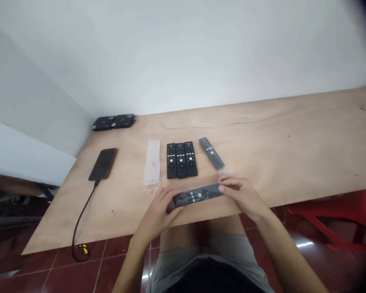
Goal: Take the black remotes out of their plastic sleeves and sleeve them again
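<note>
A black remote control (199, 194) in a clear plastic sleeve lies sideways between my two hands, just over the table's front edge. My left hand (160, 209) grips its left end, thumb below and fingers above. At the other end my right hand (239, 193) pinches the edge of the sleeve between thumb and fingers. Beyond them, three bare black remotes (181, 160) lie side by side. Another remote (212, 154), partly inside a clear sleeve, rests at a slant to their right. To their left is a flat, whitish plastic sleeve (152, 162).
Two black boxes (113, 121) sit at the table's back left corner by the wall. A phone (103, 164) lies on the left, its black cable (83, 211) hanging over the front edge. Under the wooden table (293, 150), on the right, stands a red stool (332, 221).
</note>
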Demonstrator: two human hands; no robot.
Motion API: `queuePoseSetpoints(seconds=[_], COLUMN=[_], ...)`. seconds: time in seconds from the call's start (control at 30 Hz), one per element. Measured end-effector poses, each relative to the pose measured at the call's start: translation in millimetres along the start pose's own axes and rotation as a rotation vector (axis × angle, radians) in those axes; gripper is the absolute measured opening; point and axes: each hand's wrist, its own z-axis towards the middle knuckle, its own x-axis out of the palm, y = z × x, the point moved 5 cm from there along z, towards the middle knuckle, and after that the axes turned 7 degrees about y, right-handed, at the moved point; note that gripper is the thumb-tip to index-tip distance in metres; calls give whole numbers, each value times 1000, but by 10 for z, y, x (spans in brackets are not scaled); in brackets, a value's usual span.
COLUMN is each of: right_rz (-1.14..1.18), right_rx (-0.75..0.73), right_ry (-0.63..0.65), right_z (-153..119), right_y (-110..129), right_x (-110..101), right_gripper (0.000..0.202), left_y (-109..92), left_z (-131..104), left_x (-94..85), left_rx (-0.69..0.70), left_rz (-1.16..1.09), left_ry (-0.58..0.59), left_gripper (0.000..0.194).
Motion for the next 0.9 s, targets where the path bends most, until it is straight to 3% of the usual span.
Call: queuePoseSetpoints(seconds=[0.13, 0.27, 0.43, 0.57, 0.9], right_rz=[139, 241, 52, -207, -737], right_rx=[69, 29, 4, 70, 90], right_ry=[-121, -337, -449, -370, -271], right_z=[-123, -316, -551, -653, -530], right_y=[-153, -235, -281, -295, -135], right_x=[-360, -741, -980, -897, -368], right_gripper=[39, 39, 45, 43, 33], left_y=[65, 124, 197, 237, 315], left_z=[-88, -194, -234, -224, -260], left_x=[-86, -156, -182, -212, -198], left_rx=[-39, -65, -76, -117, -138], left_rz=[45, 55, 17, -16, -80], left_ry=[11, 25, 17, -81, -90], left_gripper=[35, 39, 31, 27, 31])
